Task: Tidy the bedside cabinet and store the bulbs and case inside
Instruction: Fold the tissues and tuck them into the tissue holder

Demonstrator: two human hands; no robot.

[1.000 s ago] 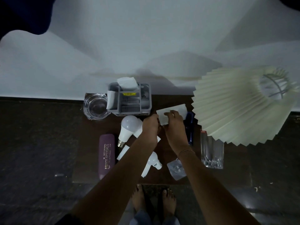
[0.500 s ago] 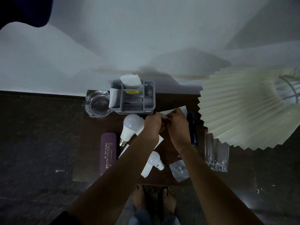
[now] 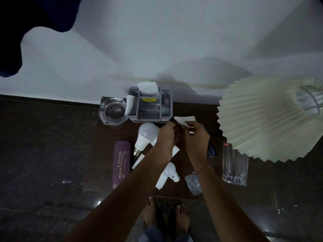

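Cabinet top (image 3: 108,137): dark wood; sitting against the far white wall; things lying scattered over it
Left hand (image 3: 166,138): hovering over the middle of the top; fingers curling in toward the right hand; whether they are pinching the paper, cannot tell
Right hand (image 3: 196,137): just right of the left hand; fingers closing on a white slip of paper (image 3: 183,120), which is sticking out toward the far side
Large bulb (image 3: 146,137): lying on the top just left of the left hand; metal base pointing near
Small bulb (image 3: 170,172): lying nearer, between the two forearms; resting on a white card
Purple case (image 3: 121,165): lying lengthwise at the left of the top, beside the large bulb; gold lettering showing
Grey organiser (image 3: 150,109): standing at the far edge; white tissue poking out of it
Glass ashtray (image 3: 112,112): sitting just left of the organiser
Drinking glass (image 3: 235,165): standing at the right, partly under the pleated lampshade (image 3: 262,119)
Clear packet (image 3: 193,184): lying near the front edge, by the right wrist
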